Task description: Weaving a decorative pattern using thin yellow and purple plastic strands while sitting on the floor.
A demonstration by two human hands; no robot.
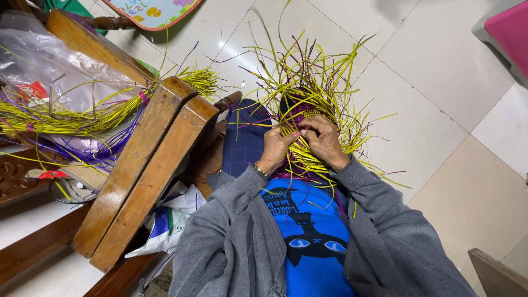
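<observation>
Woven piece: a half-made basket-like weave (pixel 306 118) of yellow and purple strips sits in the person's lap, just above the middle of the frame; its loose strip ends fan out upward and to the right over the floor.
Left hand: the left hand (pixel 276 147) rests against the left side of the weave, fingers curled narrow and pinching yellow strips; a bracelet (pixel 259 170) circles the wrist.
Right hand: the right hand (pixel 323 140) lies on the weave just right of the left hand, almost touching it; fingers bent close together and pressed into the strips, gripping them.
Clothing: grey jacket sleeves (pixel 379 209) run from both wrists to the lower edge; a blue shirt with a dark cat figure (pixel 311 242) shows between them at lower centre; dark checked trousers (pixel 245 137) show just left of the hands.
Wooden chair: a brown wooden frame (pixel 146 165) slants from the middle left down to the lower left, near the person's left arm.
Spare strips: a tied bundle of yellow and purple strips (pixel 82 115) lies across the chair at the left, its cut ends poking past the wood.
Plastic bag: clear crumpled plastic (pixel 49 66) lies under the bundle at the upper left.
Floor: pale tiles (pixel 440 82) fill the right and top of the frame.
</observation>
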